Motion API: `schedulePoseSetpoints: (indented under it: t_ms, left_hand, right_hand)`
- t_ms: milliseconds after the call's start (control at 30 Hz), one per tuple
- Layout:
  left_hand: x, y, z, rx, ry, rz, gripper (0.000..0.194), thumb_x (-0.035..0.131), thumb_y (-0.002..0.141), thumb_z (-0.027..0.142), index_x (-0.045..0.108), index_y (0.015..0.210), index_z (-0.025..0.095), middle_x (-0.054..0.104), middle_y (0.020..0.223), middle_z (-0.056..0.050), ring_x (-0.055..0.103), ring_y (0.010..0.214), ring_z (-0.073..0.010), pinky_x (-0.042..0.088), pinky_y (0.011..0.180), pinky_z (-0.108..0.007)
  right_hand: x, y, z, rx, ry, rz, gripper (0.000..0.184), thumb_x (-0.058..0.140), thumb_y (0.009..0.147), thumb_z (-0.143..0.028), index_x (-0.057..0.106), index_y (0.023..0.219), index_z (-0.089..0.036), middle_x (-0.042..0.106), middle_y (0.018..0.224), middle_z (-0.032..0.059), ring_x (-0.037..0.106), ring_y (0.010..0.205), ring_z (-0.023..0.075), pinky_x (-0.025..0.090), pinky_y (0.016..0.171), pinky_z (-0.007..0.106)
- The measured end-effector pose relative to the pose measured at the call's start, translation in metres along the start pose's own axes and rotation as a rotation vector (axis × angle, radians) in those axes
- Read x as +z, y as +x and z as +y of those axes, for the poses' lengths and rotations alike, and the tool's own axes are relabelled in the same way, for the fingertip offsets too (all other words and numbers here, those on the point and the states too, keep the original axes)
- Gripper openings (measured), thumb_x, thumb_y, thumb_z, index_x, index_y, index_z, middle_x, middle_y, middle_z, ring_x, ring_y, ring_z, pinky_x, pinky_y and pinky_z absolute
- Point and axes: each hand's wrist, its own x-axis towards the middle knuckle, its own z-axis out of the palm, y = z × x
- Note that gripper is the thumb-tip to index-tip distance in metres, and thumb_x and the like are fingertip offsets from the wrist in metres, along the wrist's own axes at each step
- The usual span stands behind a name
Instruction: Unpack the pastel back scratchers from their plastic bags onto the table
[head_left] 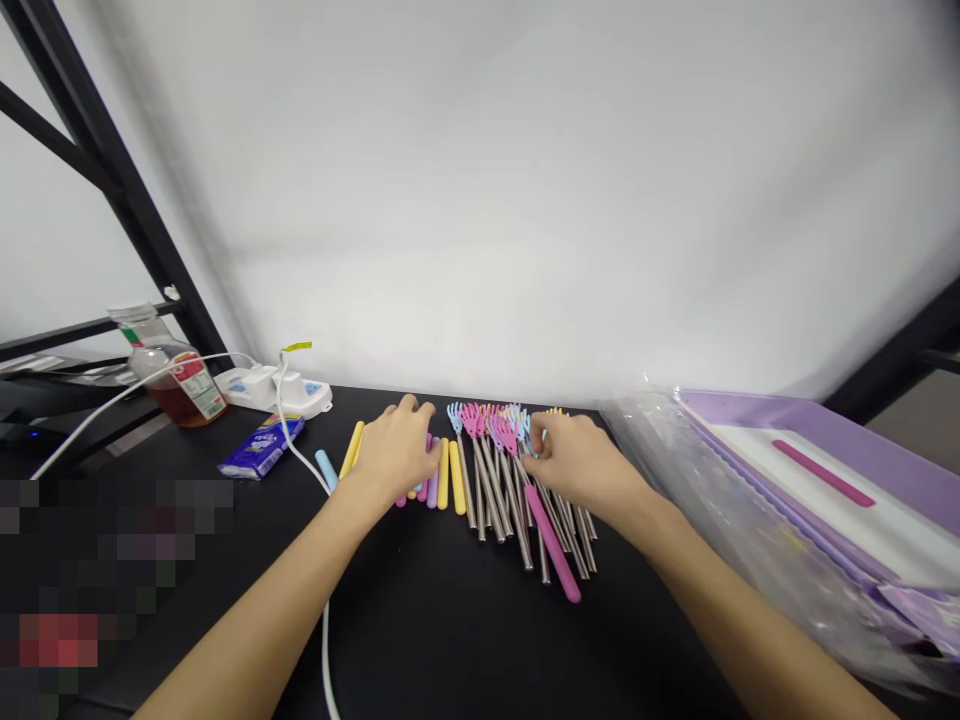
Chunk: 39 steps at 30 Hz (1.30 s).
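The packet [261, 450] is showing pale lettering on blue, too small to be read surely; the bottle [165, 358] is wearing a red, white and green label [198, 386] whose print is staying illegible; the power strip [319, 400] is sitting between bottle and wall [480, 200].

The left hand [394, 450] is arching over the tubes [457, 480], which are lying under and beside its fingers; these are bending loosely, and whether they are gripping one I cannot tell; the right hand [581, 460] is curling its thumb and forefinger at the claw heads of the scratchers [489, 490], on their right side; whether it is pinching one I cannot tell.

The scratchers are lying bunched on the black table [420, 620], right of the tubes, their heads pointing wallward; they are showing steel rods and pink, blue and yellow claws; a magenta handle [553, 545] is slanting across the rods, nearer the viewer; the tubes are showing yellow, lilac, blue and magenta, smooth and round-ended.
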Motion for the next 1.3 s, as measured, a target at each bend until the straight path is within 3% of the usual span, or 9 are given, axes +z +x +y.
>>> schedulePoseSetpoints:
  t_ms: [133,333,500,633,800,933,1033,1233,1300]
  left_hand:
    - [0.001,0.0,-0.004,0.038,-0.076,-0.071,0.044,0.047,0.089,0.03,0.058,0.131,0.022,0.065,0.122,-0.014,0.064,0.111,-0.0318,0.05,0.089,-0.041]
    - [0.001,0.003,-0.009,-0.011,-0.087,-0.111,0.043,0.043,0.093,0.032,0.06,0.131,0.024,0.073,0.094,-0.012,0.071,0.088,-0.0306,0.051,0.079,-0.04]
    - [0.0,0.004,-0.003,-0.033,-0.033,0.063,0.031,0.051,0.092,0.035,0.068,0.113,0.021,0.071,0.105,-0.013,0.065,0.102,-0.0322,0.049,0.08,-0.038]
    - [-0.004,-0.008,0.026,0.197,-0.417,0.169,0.038,0.036,0.1,0.042,0.067,0.096,0.02,0.07,0.092,-0.007,0.064,0.09,-0.0221,0.046,0.079,-0.03]
    - [0.002,-0.025,0.066,0.354,-0.736,-0.11,0.035,0.029,0.101,0.045,0.054,0.1,0.021,0.06,0.072,0.0,0.052,0.056,-0.0154,0.033,0.055,-0.026]
    - [0.005,-0.031,0.077,0.328,-0.49,-0.124,0.029,0.027,0.101,0.04,0.05,0.103,0.022,0.049,0.065,0.0,0.044,0.053,-0.0176,0.026,0.057,-0.029]
    - [-0.003,-0.032,0.081,0.383,-0.647,-0.231,0.039,0.025,0.1,0.054,0.047,0.088,0.023,0.041,0.06,0.003,0.038,0.051,-0.0153,0.028,0.058,-0.029]
    - [-0.029,-0.022,0.078,0.272,-1.321,-1.025,0.05,0.035,0.092,0.069,0.03,0.072,0.024,0.014,0.053,0.009,0.011,0.041,-0.0078,0.014,0.042,-0.026]
    - [-0.028,-0.02,0.075,0.293,-1.324,-0.997,0.049,0.036,0.093,0.067,0.03,0.071,0.024,0.015,0.054,0.009,0.012,0.041,-0.0073,0.014,0.042,-0.025]
  right_hand:
    - [0.002,-0.012,-0.023,0.008,-0.143,-0.16,0.014,0.063,0.065,-0.012,0.055,0.072,-0.021,0.06,0.072,0.0067,0.057,0.068,0.0214,0.029,0.056,0.03]
    - [0.005,-0.008,-0.033,0.032,-0.134,-0.139,0.017,0.061,0.067,-0.01,0.058,0.082,-0.018,0.064,0.083,0.0111,0.061,0.076,0.0246,0.032,0.058,0.032]
    - [-0.018,-0.007,-0.008,0.022,0.481,-0.251,0.041,0.064,0.071,-0.013,0.056,0.11,-0.018,0.064,0.07,-0.0007,0.056,0.06,0.0152,0.04,0.059,0.029]
    - [-0.027,-0.013,0.013,0.005,1.072,-0.236,0.039,0.071,0.078,-0.024,0.059,0.114,-0.019,0.066,0.076,-0.0009,0.061,0.073,0.0146,0.049,0.076,0.03]
    - [-0.011,-0.02,0.015,-0.006,1.584,0.031,0.024,0.079,0.071,-0.026,0.061,0.085,-0.021,0.065,0.087,0.0013,0.063,0.093,0.0172,0.048,0.093,0.033]
    - [-0.008,-0.022,0.002,0.155,1.992,0.168,0.03,0.07,0.073,-0.032,0.043,0.062,-0.023,0.044,0.056,-0.0047,0.047,0.055,0.012,0.048,0.064,0.03]
    - [-0.018,-0.026,-0.002,0.295,2.105,0.24,0.051,0.061,0.08,-0.036,0.019,0.054,-0.022,0.015,0.044,-0.0077,0.015,0.041,0.0094,0.026,0.042,0.028]
    - [-0.046,-0.027,0.002,0.163,2.097,0.264,0.054,0.057,0.084,-0.034,0.011,0.058,-0.022,0.01,0.044,-0.0078,0.004,0.042,0.0099,0.014,0.04,0.03]
    - [-0.045,-0.025,0.002,0.139,2.123,0.272,0.053,0.057,0.085,-0.032,0.011,0.059,-0.022,0.01,0.044,-0.0083,0.004,0.042,0.0097,0.014,0.04,0.029]
